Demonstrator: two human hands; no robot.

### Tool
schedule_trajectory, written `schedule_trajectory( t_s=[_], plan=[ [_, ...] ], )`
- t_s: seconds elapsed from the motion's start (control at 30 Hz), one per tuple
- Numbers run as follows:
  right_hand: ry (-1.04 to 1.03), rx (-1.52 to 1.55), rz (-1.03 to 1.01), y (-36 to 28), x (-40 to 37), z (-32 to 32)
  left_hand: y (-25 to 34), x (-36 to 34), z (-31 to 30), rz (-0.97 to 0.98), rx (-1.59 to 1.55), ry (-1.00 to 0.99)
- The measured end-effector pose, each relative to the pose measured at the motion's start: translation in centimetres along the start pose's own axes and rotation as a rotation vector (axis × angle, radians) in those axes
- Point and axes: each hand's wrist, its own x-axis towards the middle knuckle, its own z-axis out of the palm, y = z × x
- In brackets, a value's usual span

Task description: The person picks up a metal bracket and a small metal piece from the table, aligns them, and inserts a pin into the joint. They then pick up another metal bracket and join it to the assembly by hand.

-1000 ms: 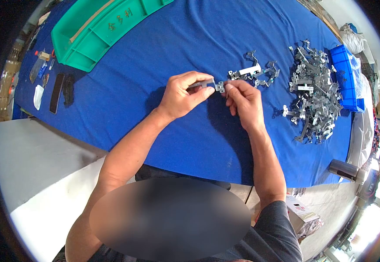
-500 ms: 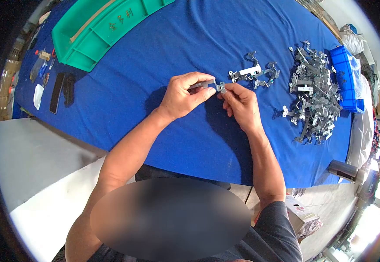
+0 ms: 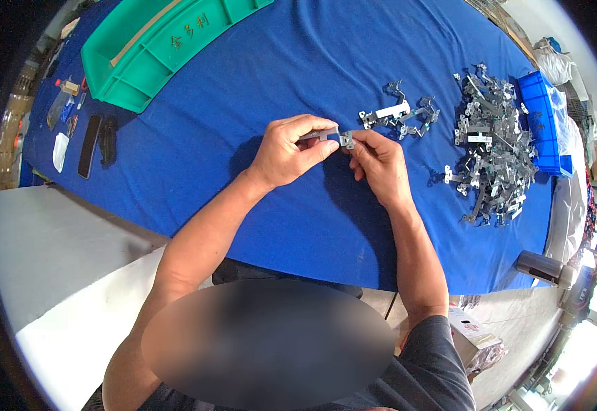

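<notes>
Between thumb and fingers, my left hand (image 3: 287, 150) pinches one end of a small metal bracket (image 3: 335, 138) above the blue cloth (image 3: 298, 226). My right hand (image 3: 383, 164) grips the other end of it with thumb and forefinger. Whether the bracket is one piece or two joined parts is too small to tell. Just beyond my right hand lies a small group of metal hinge parts (image 3: 418, 116), one with a white strip. Farther right is a large heap of similar metal parts (image 3: 490, 151).
A green bin (image 3: 130, 85) stands at the upper left. Near it lie a dark phone-like object (image 3: 90, 146), a black item (image 3: 108, 140) and a red-capped bottle (image 3: 67, 86). A blue crate (image 3: 547, 127) borders the heap. A dark cylinder (image 3: 540, 268) sits by the right table edge.
The bracket has tilted slightly between my hands, and the fingers of my right hand have shifted a little. Both arms are otherwise nearly where they were.
</notes>
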Motion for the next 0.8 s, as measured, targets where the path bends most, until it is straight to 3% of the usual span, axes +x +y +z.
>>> schedule_trajectory(
  t_s=[0.23, 0.43, 0.57, 0.67, 0.8],
  plan=[
    [-0.072, 0.341, 0.020, 0.06, 0.35, -0.52, -0.14, 0.03, 0.05, -0.012, 0.015, -0.036],
    [-0.070, 0.188, 0.034, -0.37, 0.26, -0.65, -0.16, 0.01, 0.23, 0.023, -0.014, -0.113],
    [0.164, 0.330, -0.079, 0.11, 0.46, 0.28, 0.41, 0.02, -0.01, 0.008, 0.044, -0.090],
    [0.092, 0.236, 0.043, -0.42, 0.30, -0.37, 0.22, 0.01, -0.17, 0.007, 0.043, -0.004],
    [0.006, 0.014, 0.015, -0.45, -0.03, -0.02, -0.03, -0.02, -0.02, -0.013, -0.034, 0.036]
  ],
)
